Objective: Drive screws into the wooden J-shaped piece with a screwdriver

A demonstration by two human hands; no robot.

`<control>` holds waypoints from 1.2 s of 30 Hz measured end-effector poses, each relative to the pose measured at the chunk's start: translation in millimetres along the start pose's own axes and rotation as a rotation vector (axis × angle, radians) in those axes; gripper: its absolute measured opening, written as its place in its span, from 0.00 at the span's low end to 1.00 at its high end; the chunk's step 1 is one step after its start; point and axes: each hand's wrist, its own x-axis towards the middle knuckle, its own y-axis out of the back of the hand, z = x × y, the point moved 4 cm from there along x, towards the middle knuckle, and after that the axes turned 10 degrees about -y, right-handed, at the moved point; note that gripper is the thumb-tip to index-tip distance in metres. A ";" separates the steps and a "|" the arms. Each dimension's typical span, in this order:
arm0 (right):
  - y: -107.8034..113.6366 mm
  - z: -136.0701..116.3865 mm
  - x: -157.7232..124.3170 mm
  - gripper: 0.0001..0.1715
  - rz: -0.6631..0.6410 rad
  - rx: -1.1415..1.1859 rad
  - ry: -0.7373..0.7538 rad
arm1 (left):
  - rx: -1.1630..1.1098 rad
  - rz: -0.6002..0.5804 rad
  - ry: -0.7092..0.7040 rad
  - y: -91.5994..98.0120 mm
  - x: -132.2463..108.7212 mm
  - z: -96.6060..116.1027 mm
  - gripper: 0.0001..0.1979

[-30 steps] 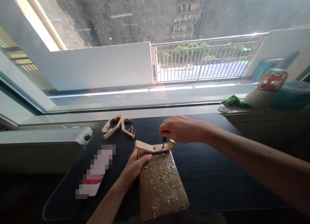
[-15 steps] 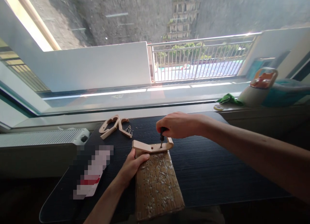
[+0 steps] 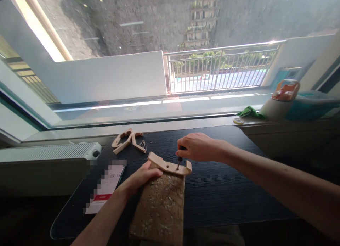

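My right hand is closed around the dark handle of a screwdriver, whose shaft points down into a hole in a pale wooden hook. The hook lies across the far end of a worn wooden board pitted with many small holes. With thumb on top, my left hand grips the board's far left corner, close against the hook. Further back on the left, more wooden hooks lie on the table, with a small pile of screws beside them.
A phone, partly blurred out, lies left of my left forearm on the dark table. On the windowsill are a green cloth, a roll of tape and a white container with an orange handle. A radiator stands at left.
The board and hook have turned clockwise, the board's near end swinging left. My right hand has shifted slightly right and down with the screwdriver. The camera view has moved a little.
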 end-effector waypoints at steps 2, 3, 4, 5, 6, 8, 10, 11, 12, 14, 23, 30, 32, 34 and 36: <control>0.5 -10.4 -14.1 0.14 -0.015 -0.054 0.065 | 0.055 -0.086 -0.002 -1.2 -2.9 7.9 0.30; 0.1 -15.4 -21.5 0.12 -0.029 -0.085 0.102 | 0.081 -0.098 -0.015 -2.1 -4.4 11.3 0.32; -0.2 -20.1 -28.9 0.11 -0.035 -0.123 0.147 | 0.098 -0.111 -0.030 -4.0 -6.0 14.4 0.33; -1.0 -23.9 -36.0 0.10 -0.045 -0.168 0.195 | 0.113 -0.123 -0.050 -6.4 -7.3 17.6 0.34; -1.9 -26.5 -42.5 0.09 -0.050 -0.216 0.237 | 0.130 -0.140 -0.069 -9.1 -8.4 21.0 0.36; -4.7 -28.4 -53.9 0.08 -0.050 -0.287 0.309 | 0.186 -0.174 -0.092 -13.7 -9.5 29.0 0.37; -9.8 -26.7 -63.0 0.07 -0.017 -0.311 0.348 | 0.286 -0.183 -0.100 -15.7 -9.0 38.9 0.39; -13.5 -25.1 -66.9 0.07 0.013 -0.309 0.355 | 0.335 -0.171 -0.117 -16.0 -8.2 44.8 0.41; -17.8 -23.1 -70.5 0.08 0.059 -0.309 0.355 | 0.389 -0.149 -0.132 -16.1 -7.1 50.6 0.43; -28.8 -18.2 -76.9 0.08 0.127 -0.296 0.330 | 0.494 -0.102 -0.149 -17.5 -4.9 60.3 0.44; -63.7 -2.0 -90.6 0.12 0.237 -0.171 0.215 | 0.473 -0.034 -0.108 -27.4 -0.6 61.7 0.27; -78.7 22.9 -85.0 0.15 0.045 0.341 -0.164 | 0.608 -0.045 -0.139 -33.8 -0.9 61.6 0.27; -83.6 30.7 -87.2 0.17 0.002 0.517 -0.237 | 0.658 -0.043 -0.166 -38.0 -0.3 65.4 0.27; -86.0 34.5 -90.5 0.18 -0.003 0.535 -0.253 | 0.672 -0.059 -0.181 -40.9 0.3 67.2 0.26; -85.1 33.4 -93.7 0.17 0.034 0.412 -0.205 | 0.658 -0.078 -0.189 -41.7 0.7 67.0 0.26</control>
